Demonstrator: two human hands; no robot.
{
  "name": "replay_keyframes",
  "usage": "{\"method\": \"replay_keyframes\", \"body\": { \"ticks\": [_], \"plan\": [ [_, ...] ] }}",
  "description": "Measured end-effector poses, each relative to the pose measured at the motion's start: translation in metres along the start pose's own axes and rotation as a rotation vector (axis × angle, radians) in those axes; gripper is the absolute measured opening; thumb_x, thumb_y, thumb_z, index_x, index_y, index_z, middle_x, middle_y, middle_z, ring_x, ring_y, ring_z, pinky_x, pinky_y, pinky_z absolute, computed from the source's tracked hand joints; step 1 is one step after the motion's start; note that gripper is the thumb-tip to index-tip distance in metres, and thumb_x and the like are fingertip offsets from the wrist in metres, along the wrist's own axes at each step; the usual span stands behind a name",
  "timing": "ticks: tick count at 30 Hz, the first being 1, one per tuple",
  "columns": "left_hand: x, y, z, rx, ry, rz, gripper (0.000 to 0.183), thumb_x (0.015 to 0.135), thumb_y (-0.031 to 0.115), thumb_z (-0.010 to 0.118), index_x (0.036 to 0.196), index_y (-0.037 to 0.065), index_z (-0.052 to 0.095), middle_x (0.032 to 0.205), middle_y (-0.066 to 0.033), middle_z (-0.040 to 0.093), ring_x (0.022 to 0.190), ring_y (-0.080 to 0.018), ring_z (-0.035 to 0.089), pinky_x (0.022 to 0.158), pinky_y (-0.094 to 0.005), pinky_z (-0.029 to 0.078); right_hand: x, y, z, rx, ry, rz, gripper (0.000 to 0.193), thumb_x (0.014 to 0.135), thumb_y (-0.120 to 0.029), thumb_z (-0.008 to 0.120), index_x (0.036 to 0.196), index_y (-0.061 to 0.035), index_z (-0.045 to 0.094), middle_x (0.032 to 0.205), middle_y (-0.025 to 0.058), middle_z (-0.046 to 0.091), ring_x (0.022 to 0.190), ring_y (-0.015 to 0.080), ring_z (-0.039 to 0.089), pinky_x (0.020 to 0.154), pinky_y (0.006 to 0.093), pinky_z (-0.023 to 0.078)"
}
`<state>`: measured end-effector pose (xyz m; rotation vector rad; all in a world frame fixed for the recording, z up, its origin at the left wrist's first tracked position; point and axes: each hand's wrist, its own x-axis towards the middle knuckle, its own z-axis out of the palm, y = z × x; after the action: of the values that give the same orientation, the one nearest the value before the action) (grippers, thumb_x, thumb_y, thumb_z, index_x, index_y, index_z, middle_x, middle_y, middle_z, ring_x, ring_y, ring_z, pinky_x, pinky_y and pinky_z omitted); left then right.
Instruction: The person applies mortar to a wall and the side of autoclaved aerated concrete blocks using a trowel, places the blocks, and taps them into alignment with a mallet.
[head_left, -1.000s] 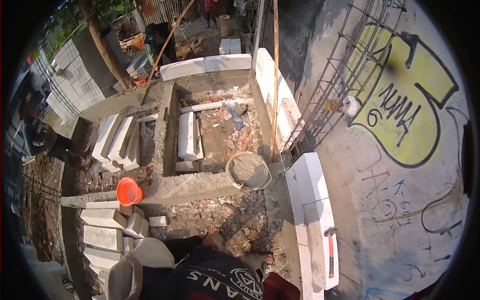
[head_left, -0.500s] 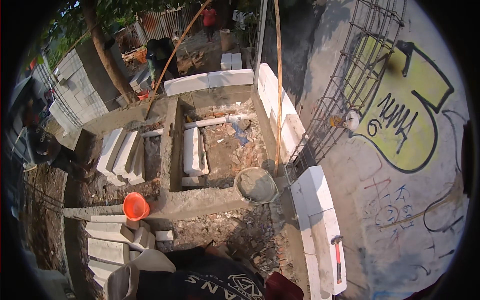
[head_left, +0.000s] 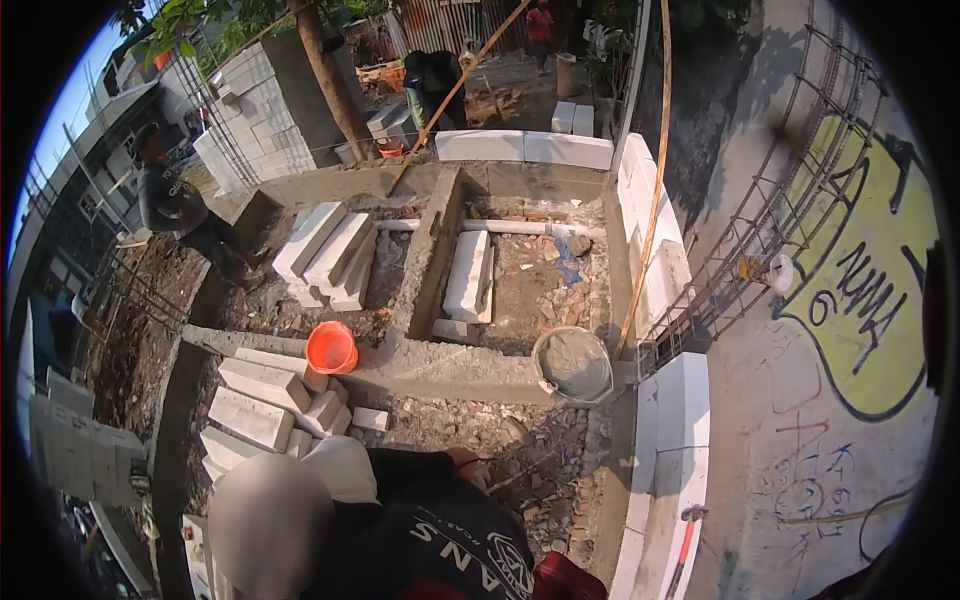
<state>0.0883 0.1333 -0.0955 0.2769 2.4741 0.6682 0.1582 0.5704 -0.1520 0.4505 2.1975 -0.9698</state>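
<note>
swung leftward since half a second ago, now showing a bent co-worker (head_left: pixel 420 535) with one hand (head_left: pixel 463 460) over rubble (head_left: pixel 530 440); probably just a changed viewpoint, without visible shift of the loose blocks (head_left: pixel 250 418). wearer's own hands out of view: cannot tell finger opening or grip. likewise for the co-worker's fingers. left of those fingers: loose blocks, too overlapped to count. beyond: one orange bucket (head_left: pixel 332 348) leftward, one mortar tub (head_left: pixel 572 365) rightward. nearer, rightward: one hammer (head_left: pixel 685 550).

A red-handled hammer (head_left: pixel 685 545) lies on the row of white blocks (head_left: pixel 679 475) (near its right edge), head at the far end, handle running nearer.
</note>
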Motion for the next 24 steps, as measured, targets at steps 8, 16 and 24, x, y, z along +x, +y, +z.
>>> {"method": "replay_keyframes", "body": {
  "ticks": [8,16,24],
  "plan": [
    [-0.029,-0.008,-0.02,0.061,0.051,-0.072,0.054,0.088,0.057,0.067,0.084,0.003,0.072,0.093,-0.0264,0.071,0.094,-0.0431,0.071,0.078,-0.0512,0.056,0.014,0.005,-0.005,-0.016,-0.001,-0.001,0.031,0.097,-0.028,0.063,0.112,-0.0011,0.067,0.096,0.0221,0.071,0.093,0.0401,0.069,0.075,0.0488,0.05],
    [-0.059,-0.013,-0.02,-0.486,-0.114,-0.298,0.055,0.094,0.058,0.063,0.104,0.007,0.078,0.097,-0.023,0.073,0.097,-0.0356,0.071,0.085,-0.0463,0.052,-0.003,-0.007,0.027,0.014,0.026,0.043,0.029,0.097,-0.026,0.063,0.109,-0.0006,0.068,0.092,0.0216,0.072,0.091,0.0397,0.07,0.072,0.0489,0.05],
    [0.064,-0.069,-0.15,-0.851,0.192,-0.158,0.039,0.098,0.041,0.063,0.114,0.008,0.076,0.101,-0.0021,0.075,0.082,-0.0182,0.067,0.062,-0.0394,0.053,0.003,0.012,0.098,-0.025,0.172,-0.175,0.027,0.098,-0.025,0.062,0.106,-0.0001,0.068,0.089,0.0211,0.072,0.088,0.0393,0.071,0.069,0.049,0.05]
  ]
}}
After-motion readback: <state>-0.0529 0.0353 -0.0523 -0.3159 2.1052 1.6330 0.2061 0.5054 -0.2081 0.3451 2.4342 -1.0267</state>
